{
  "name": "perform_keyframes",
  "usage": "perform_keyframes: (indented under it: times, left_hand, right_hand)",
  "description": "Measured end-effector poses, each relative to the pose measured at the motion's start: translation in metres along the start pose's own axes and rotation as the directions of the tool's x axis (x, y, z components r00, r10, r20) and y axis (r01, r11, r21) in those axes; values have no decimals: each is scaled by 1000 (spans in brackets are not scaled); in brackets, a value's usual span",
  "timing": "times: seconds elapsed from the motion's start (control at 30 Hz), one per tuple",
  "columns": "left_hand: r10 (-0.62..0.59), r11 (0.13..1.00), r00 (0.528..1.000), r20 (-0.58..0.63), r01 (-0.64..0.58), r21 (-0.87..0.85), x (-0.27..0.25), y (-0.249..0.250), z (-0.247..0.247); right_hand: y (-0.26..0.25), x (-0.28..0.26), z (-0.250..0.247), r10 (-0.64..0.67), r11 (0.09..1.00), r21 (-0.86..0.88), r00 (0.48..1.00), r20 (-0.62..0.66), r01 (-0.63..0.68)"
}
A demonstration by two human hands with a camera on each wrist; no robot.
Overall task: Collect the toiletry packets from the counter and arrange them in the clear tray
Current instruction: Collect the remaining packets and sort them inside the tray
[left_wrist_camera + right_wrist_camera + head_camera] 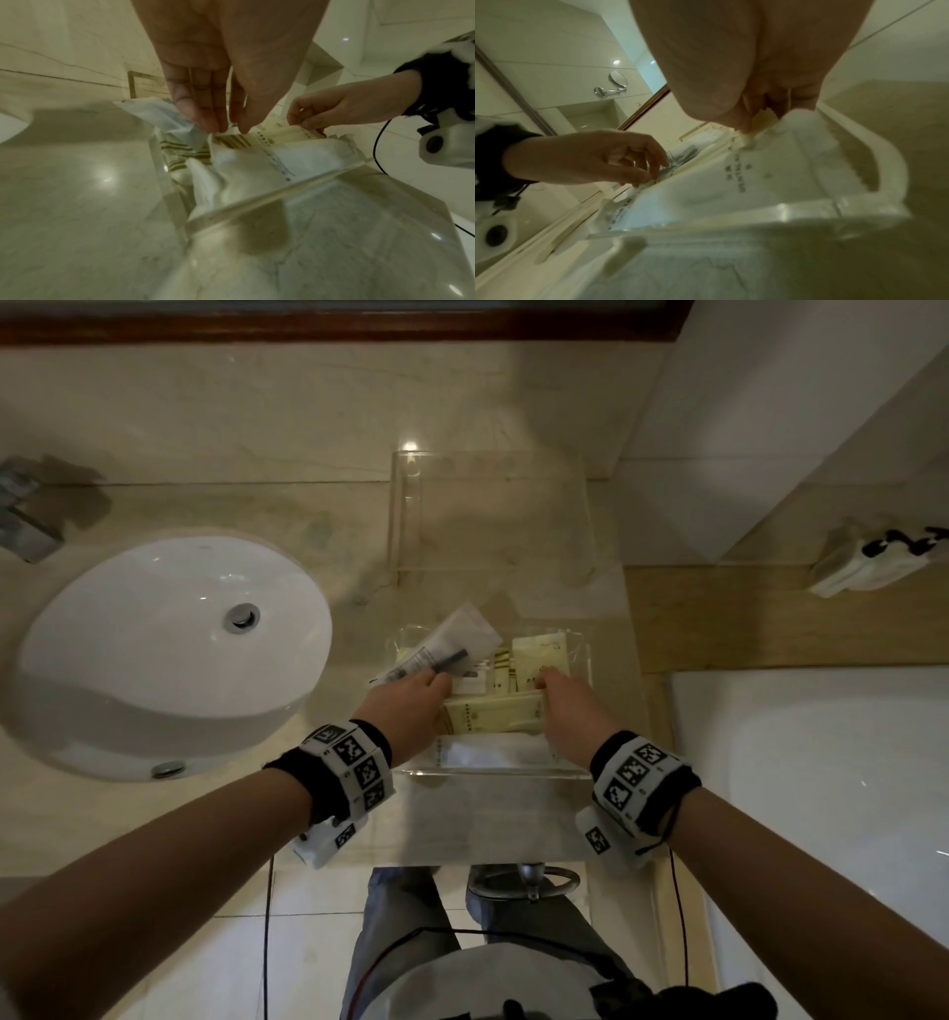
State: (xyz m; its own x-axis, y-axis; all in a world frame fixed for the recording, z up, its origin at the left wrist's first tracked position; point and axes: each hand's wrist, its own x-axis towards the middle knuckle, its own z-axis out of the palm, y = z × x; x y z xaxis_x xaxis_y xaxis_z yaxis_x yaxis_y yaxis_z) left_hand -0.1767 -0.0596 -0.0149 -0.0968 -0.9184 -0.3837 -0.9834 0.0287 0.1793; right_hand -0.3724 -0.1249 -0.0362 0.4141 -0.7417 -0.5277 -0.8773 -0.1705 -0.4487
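The clear tray (493, 774) sits on the marble counter right of the sink and holds several packets. A long cream packet with brown stripes (493, 719) stands on edge across the tray. My left hand (441, 684) pinches its left end (231, 140) between thumb and fingertips. My right hand (545, 683) pinches its right end (765, 116). A white packet (488, 755) lies against the tray's front wall. A white toothbrush packet (452, 644) sticks out over the tray's far left corner, and a cream packet (539, 660) lies at the back right.
A second clear tray (488, 516) stands behind the first against the wall. The white sink (169, 649) with its faucet (25, 510) is to the left. A bathtub edge (821, 762) lies to the right, with a white device (862, 564) on the ledge.
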Motion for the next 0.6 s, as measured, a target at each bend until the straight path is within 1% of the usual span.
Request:
perform_keyframes:
  times: [0.03, 0.1, 0.17, 0.27, 0.37, 0.43, 0.5, 0.57, 0.6]
  left_hand:
    - [7, 1000, 1000, -14, -7, 4, 1, -2, 0]
    - [29, 1000, 1000, -5, -29, 5, 2, -5, 2]
    - [56, 998, 998, -3, -56, 10, 4, -7, 5]
    - [76, 996, 997, -8, -76, 38, 6, -7, 8]
    - [97, 994, 995, -26, -96, 52, 7, -5, 7]
    - [117, 992, 992, -42, -115, 55, 9, -3, 7]
    - [135, 989, 990, -41, -133, 61, 12, -1, 7]
    - [144, 988, 989, -32, -142, 62, 13, 3, 8]
    - [148, 987, 989, -28, -146, 65, 14, 4, 8]
  right_hand:
    - [0, 0, 0, 13, 1000, -19, 1000, -5, -14]
    - [2, -2, 1, 16, 999, -36, 1000, -1, -16]
    - [4, -2, 4, -18, 999, -34, 1000, -20, 18]
    - [9, 0, 6, -77, 996, -48, 989, -128, 71]
    - [7, 4, 3, -41, 999, -10, 963, -265, 40]
    - [5, 8, -2, -22, 1000, 9, 951, -309, 27]
    - [3, 13, -7, -55, 998, -17, 959, -277, 52]
    - [-1, 19, -10, -88, 993, -88, 979, -183, 72]
    - [-3, 21, -10, -82, 988, -142, 987, -137, 63]
